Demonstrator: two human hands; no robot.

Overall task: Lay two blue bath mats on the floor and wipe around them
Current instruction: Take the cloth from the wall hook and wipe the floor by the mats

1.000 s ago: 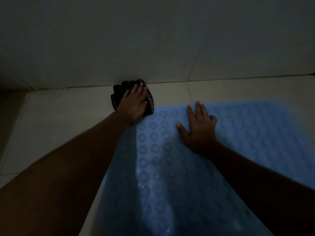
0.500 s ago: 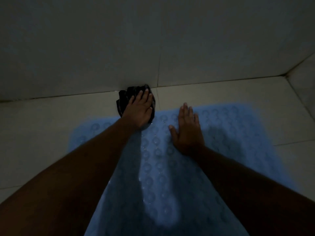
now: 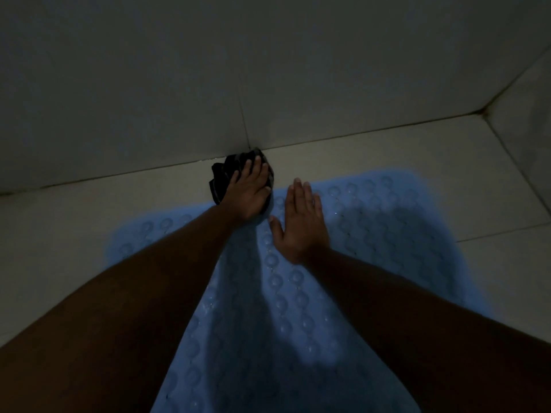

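A blue bath mat [image 3: 372, 222] with round bumps lies flat on the pale tiled floor [image 3: 74, 222] in dim light. My left hand [image 3: 249, 192] presses a crumpled dark cloth [image 3: 222, 177] onto the floor just past the mat's far edge, close to the wall. My right hand [image 3: 301, 222] rests flat on the mat, fingers together, beside the left hand. Only one mat is in view. My forearms hide part of it.
A tiled wall [image 3: 268, 70] rises straight ahead, meeting the floor right behind the cloth. A second wall [image 3: 524, 120] forms a corner at the right. Bare floor tiles lie left and right of the mat.
My left hand and the cloth have slid to the right along the foot of the wall. The view has swung right, bringing the corner into sight. My right hand stays on the mat.
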